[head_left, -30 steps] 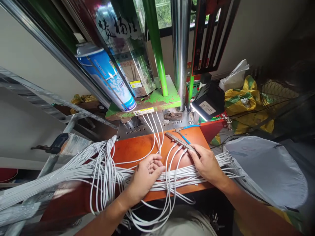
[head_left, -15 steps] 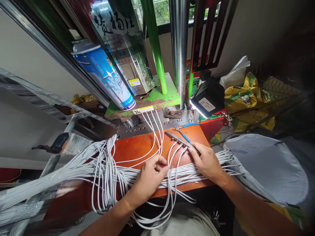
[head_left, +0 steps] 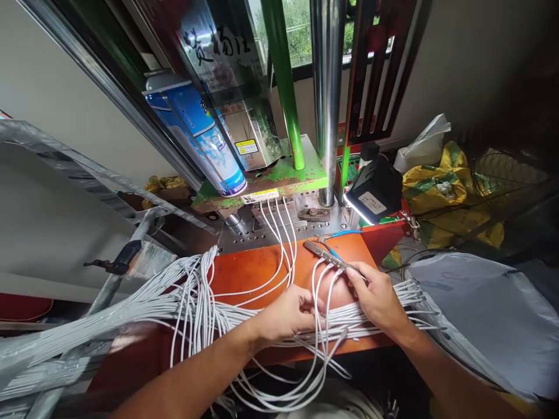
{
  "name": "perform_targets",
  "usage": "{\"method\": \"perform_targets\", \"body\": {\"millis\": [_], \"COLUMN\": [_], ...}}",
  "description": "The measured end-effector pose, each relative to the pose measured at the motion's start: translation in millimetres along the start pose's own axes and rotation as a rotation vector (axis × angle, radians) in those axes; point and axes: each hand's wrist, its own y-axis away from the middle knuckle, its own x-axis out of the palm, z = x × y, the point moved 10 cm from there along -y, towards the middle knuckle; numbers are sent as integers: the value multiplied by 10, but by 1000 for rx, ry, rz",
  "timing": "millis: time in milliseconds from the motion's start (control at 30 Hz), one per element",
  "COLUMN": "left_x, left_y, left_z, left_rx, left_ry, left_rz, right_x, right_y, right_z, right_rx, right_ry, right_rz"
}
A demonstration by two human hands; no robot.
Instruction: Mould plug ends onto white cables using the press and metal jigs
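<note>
My right hand (head_left: pixel 379 294) is closed around one end of a narrow metal bar (head_left: pixel 325 254), held at an angle above the orange worktop. Two white cables (head_left: pixel 318 279) hang down from the bar's near side. My left hand (head_left: pixel 290 314) is just left of these cables, its thumb and index finger apart, with fingertips partly behind the cables. A loose cable end (head_left: pixel 344 333) lies below my hands. Beneath them a thick bundle of white cables (head_left: pixel 349 317) crosses the worktop.
Blue-handled pliers (head_left: pixel 336 235) lie behind the bar. Several cables run into a press under its green plate (head_left: pixel 301 174), where a blue spray can (head_left: pixel 205 139) stands. A black lamp (head_left: pixel 373 195) shines at the right. A clamp (head_left: pixel 116 262) grips the metal frame at left.
One of three cables has come away from the bar, and its end now hangs lower. My left hand has moved right to the remaining cables. The view has shifted slightly.
</note>
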Motion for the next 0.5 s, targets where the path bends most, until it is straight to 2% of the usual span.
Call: {"method": "perform_targets", "body": {"millis": [133,233,333,433,500], "left_x": [97,-97,-615,-1239,-1602], "left_y": [-50,-127,-99,139,285], "left_z": [-78,-85,-209,-549,-659], "left_rx": [111,115,157,355,465], "left_ry": [-201,-194,-223,-295,-145], "left_rz": [-39,-170,-446,-798,-967], "right_x": [10,10,13,67,90], "right_y": [-5,-7,11,83,118], "right_z": [-59,-93,11,138,171], "right_rx": [14,26,-81,-224,-268], "right_ry": [-7,8,161,407,509], "right_rz": [3,-6,-38,-49,-39]}}
